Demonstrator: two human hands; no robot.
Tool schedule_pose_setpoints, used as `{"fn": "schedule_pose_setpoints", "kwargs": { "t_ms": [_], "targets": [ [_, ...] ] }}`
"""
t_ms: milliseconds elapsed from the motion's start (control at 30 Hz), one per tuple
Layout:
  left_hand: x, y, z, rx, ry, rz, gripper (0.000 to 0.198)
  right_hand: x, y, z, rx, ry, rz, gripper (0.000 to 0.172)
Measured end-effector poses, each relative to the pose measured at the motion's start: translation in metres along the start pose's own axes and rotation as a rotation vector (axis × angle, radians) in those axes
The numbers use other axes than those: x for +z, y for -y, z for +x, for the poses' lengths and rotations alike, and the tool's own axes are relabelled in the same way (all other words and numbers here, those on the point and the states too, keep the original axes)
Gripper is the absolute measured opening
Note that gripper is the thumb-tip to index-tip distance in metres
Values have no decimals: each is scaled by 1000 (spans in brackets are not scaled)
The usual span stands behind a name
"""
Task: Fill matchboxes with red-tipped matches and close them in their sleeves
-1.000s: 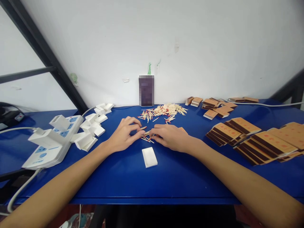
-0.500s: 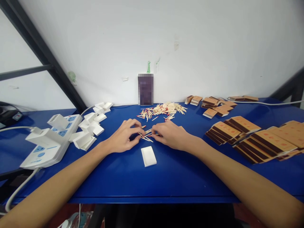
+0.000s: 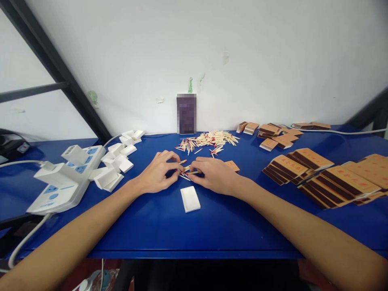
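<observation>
My left hand (image 3: 160, 173) rests on the blue table with thumb and fingertips curled together on some matches (image 3: 184, 177). One red-headed match pokes out past its index finger. Facing it, my right hand (image 3: 216, 173) pinches matches from the same small group, its fingertips close to the left ones. How many each hand grips is partly hidden by the fingers. Just in front of both hands lies a white matchbox tray (image 3: 190, 199). Behind my right hand, a tan matchbox sleeve (image 3: 233, 165) shows in part. Farther back spreads a loose pile of matches (image 3: 216, 138).
White matchbox trays (image 3: 110, 161) lie heaped on the left, beside a white power strip (image 3: 71, 194) with plugged-in adapters. Stacked matchbox sleeves (image 3: 345, 178) cover the right side, and more sleeves (image 3: 274, 133) lie behind them. A pixelated dark panel (image 3: 186, 114) stands against the wall.
My right hand has shifted slightly left, towards my left hand, and more of the sleeve behind it shows. The matches between the fingers are drawn closer together.
</observation>
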State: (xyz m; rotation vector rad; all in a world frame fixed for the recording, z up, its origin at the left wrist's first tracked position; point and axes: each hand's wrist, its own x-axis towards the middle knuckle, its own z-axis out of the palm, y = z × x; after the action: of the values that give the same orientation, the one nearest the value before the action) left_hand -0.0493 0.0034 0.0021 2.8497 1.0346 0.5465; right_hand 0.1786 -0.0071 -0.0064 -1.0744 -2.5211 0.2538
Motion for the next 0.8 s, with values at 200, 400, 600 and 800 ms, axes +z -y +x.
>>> {"fn": "schedule_pose_setpoints", "kwargs": {
  "t_ms": [200,400,600,800],
  "targets": [
    [-2,5,-1,-18,-10,56,21,0,-2,0,-8,-20,-6,20],
    [-4,11,-2,13,5,83,17,-2,-2,0,-33,-2,-77,22],
    [-9,11,-3,32,13,65,16,-3,-3,1,-32,0,-70,20],
    [-13,8,-2,8,-21,45,15,-2,-8,1,-44,22,-42,18]
  ]
}}
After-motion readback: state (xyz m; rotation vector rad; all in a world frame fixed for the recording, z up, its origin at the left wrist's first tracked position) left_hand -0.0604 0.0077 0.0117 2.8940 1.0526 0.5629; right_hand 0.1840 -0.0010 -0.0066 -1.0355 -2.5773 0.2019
